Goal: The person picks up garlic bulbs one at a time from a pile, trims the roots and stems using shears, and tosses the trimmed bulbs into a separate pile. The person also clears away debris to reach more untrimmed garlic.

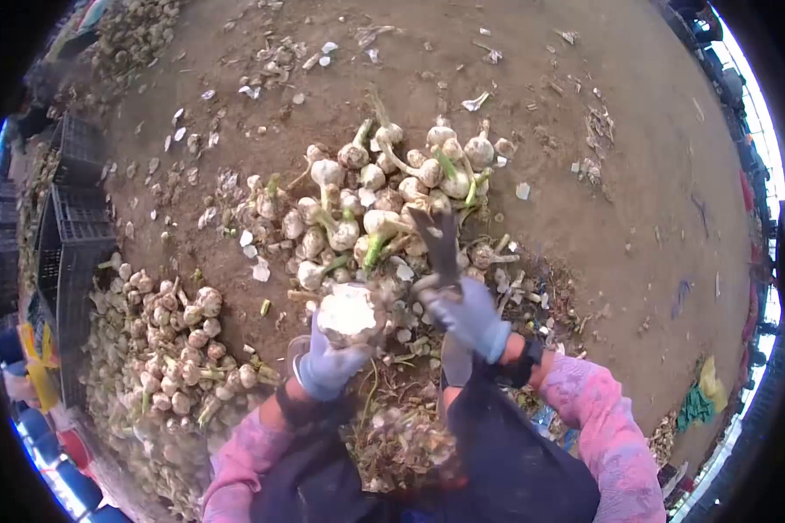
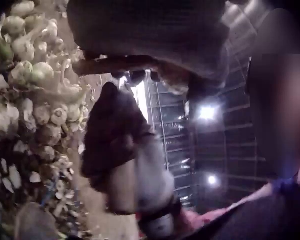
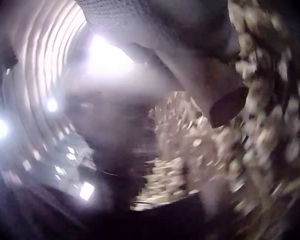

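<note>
Garlic bulb (image 1: 347, 312) sat in the left hand (image 1: 330, 364), near the middle.
Fingers curled round it, seemingly to steady it; the right hand (image 1: 473, 318) gripped a dark-bladed tool (image 1: 440, 246) just right, apart from the bulb. Beyond lay a garlic heap (image 1: 372, 177), apparently for easy reach; another pile (image 1: 170, 370) lay left.

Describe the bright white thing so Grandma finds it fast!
Find the central garlic pile in the head view. Just below it, the person's left grip holds a roundish lump. Its glaring white top outshines the whole pile.
</note>
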{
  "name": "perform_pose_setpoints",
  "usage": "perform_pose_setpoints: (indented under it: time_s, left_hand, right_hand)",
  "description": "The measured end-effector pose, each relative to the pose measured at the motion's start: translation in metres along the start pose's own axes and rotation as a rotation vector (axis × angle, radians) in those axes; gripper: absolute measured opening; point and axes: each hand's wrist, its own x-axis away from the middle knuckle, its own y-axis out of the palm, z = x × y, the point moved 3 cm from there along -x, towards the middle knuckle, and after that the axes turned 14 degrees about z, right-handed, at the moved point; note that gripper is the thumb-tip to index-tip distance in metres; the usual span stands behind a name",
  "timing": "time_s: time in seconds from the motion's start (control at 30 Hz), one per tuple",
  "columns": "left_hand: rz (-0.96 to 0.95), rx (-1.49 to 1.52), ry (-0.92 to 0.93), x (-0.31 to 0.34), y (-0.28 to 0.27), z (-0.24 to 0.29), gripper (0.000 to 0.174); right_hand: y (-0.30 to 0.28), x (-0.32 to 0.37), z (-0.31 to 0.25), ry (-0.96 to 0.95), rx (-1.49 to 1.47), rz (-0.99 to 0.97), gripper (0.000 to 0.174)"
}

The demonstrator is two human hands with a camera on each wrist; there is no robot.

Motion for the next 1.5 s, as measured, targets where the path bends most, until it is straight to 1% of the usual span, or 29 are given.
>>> perform_pose_setpoints:
  time_s: [0.03,0.07,0.1,0.17,0.23,0.27,0.37,0.43,0.53,0.57,0.63,0.67,0.73,0.77,0.8,0.83,0.87,0.9,0.93,0.97,1.03,1.1,1.13,1.17,1.23,1.3,1.33,1.43,1.5]
  left_hand:
    - [-0.039,0.017,0.05,-0.013,0.009,0.017,0.061]
    - [-0.077,0.036,0.1,-0.026,0.019,0.033,0.07]
    - [-0.174,-0.357,0.219,-0.035,0.024,0.053,0.084]
    - [-0.054,-0.427,0.264,-0.021,0.031,0.043,0.101]
    - [0.013,0.19,-0.187,-0.015,0.034,0.03,0.09]
    - [-0.009,0.529,-0.565,-0.003,0.036,0.01,0.083]
    - [0.138,0.54,-0.755,-0.008,0.043,0.035,0.045]
    - [0.156,0.491,-0.856,-0.011,0.04,0.034,0.04]
    - [-0.001,0.115,-0.71,-0.011,0.027,0.038,0.027]
    - [-0.083,0.012,-0.626,-0.013,0.023,0.045,0.024]
    - [-0.37,-0.411,-0.083,-0.026,-0.002,0.084,0.024]
    - [-0.245,-0.272,-0.328,-0.027,-0.021,0.107,0.02]
    - [0.048,-0.524,-0.168,-0.005,-0.096,0.103,0.021]
    - [0.363,-0.775,-0.289,0.015,-0.147,0.098,0.023]
    - [0.353,-1.452,-0.201,0.042,-0.214,0.1,0.031]
    - [0.538,-1.893,-0.102,0.046,-0.228,0.117,0.045]
    - [0.714,-1.786,0.055,0.055,-0.254,0.122,0.052]
    - [0.747,-1.673,0.041,0.054,-0.253,0.122,0.051]
    - [0.784,-1.559,0.028,0.05,-0.248,0.117,0.05]
    - [0.818,-1.445,0.019,0.043,-0.242,0.111,0.049]
    - [0.655,-0.847,-0.018,0.012,-0.192,0.067,0.046]
    - [0.394,-0.423,-0.166,-0.024,-0.099,0.053,0.045]
    - [0.254,-0.399,-0.235,-0.028,-0.064,0.038,0.049]
    - [0.101,-0.389,-0.153,-0.035,-0.029,0.037,0.057]
    - [-0.015,-0.171,-0.157,-0.032,0.026,0.01,0.066]
    - [0.076,0.033,-0.353,-0.022,0.044,0.011,0.068]
    - [0.177,0.071,-0.507,-0.022,0.041,0.019,0.069]
    - [0.269,0.198,-0.364,-0.019,0.024,0.018,0.059]
    - [0.055,0.047,-0.295,-0.013,0.017,0.007,0.06]
  right_hand:
    - [0.025,0.022,-0.018,0.173,-0.106,-0.065,0.021]
    - [0.033,0.033,-0.018,0.174,-0.435,-0.238,0.023]
    - [0.05,0.031,-0.01,0.42,-0.647,-0.16,0.024]
    - [0.044,0.036,-0.025,0.339,-0.504,-0.21,0.023]
    - [0.039,0.037,-0.023,0.148,-0.405,-0.13,0.023]
    - [0.037,0.039,-0.022,0.056,-0.349,-0.095,0.023]
    - [0.04,0.032,-0.02,-0.251,-0.197,-0.121,0.022]
    - [0.039,0.034,-0.029,-0.37,0.012,-0.058,0.023]
    - [0.017,0.024,-0.038,-0.651,0.448,-0.054,0.022]
    - [0.003,0.005,-0.013,-0.614,0.654,-0.115,0.017]
    - [-0.041,-0.023,0.028,-0.476,1.09,-0.015,0.022]
    - [-0.065,-0.027,0.032,-0.489,1.071,0.113,0.025]
    - [-0.11,-0.026,0.038,-0.556,0.94,0.338,0.026]
    - [-0.129,-0.026,0.04,-0.614,0.833,0.448,0.025]
    - [-0.14,-0.031,0.048,-0.575,0.776,0.469,0.035]
    - [-0.141,-0.04,0.056,-0.576,0.879,0.455,0.04]
    - [-0.138,-0.05,0.063,-0.58,0.983,0.436,0.046]
    - [-0.133,-0.061,0.071,-0.59,1.089,0.41,0.052]
    - [-0.129,-0.072,0.08,-0.534,1.049,0.344,0.066]
    - [-0.128,-0.073,0.079,-0.523,0.951,0.35,0.067]
    - [-0.124,-0.075,0.072,-0.5,0.752,0.366,0.069]
    - [-0.082,-0.036,0.025,-0.351,0.152,0.276,0.059]
    - [-0.064,-0.023,0.018,-0.242,-0.158,0.195,0.056]
    - [-0.047,-0.014,0.018,-0.121,-0.468,0.114,0.054]
    - [-0.013,0.0,0.022,-0.153,-0.414,-0.14,0.049]
    - [0.036,0.026,-0.005,-0.144,-0.445,-0.145,0.049]
    - [0.042,0.028,-0.004,-0.2,-0.22,-0.136,0.045]
    - [0.035,0.027,-0.034,-0.634,0.002,-0.018,0.041]
    - [0.024,0.031,-0.048,-0.858,0.439,0.021,0.032]
